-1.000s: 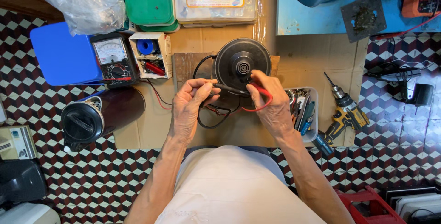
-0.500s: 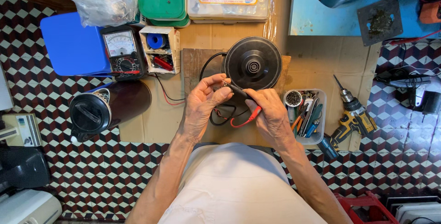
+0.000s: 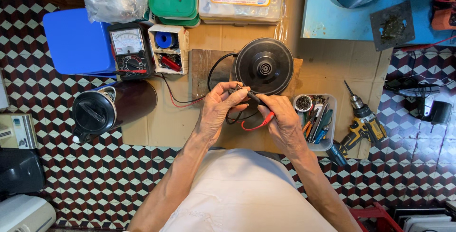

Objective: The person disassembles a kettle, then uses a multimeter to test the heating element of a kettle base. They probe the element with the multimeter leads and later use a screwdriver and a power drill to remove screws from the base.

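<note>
Black probe (image 3: 253, 98) and red probe (image 3: 267, 118) are now sitting lower, nearer us than the round kettle base (image 3: 265, 65), as our left hand (image 3: 219, 109) and right hand (image 3: 284, 123) are closing their grip on them.

probe tips (image 3: 236, 89) hidden by fingers, tray contents (image 3: 315, 118) — too small

Two bare forearms, left hand (image 3: 219, 111) and right hand (image 3: 285, 122) without rings or gloves, plain white sleeveless shirt (image 3: 247, 194), no watch
</note>
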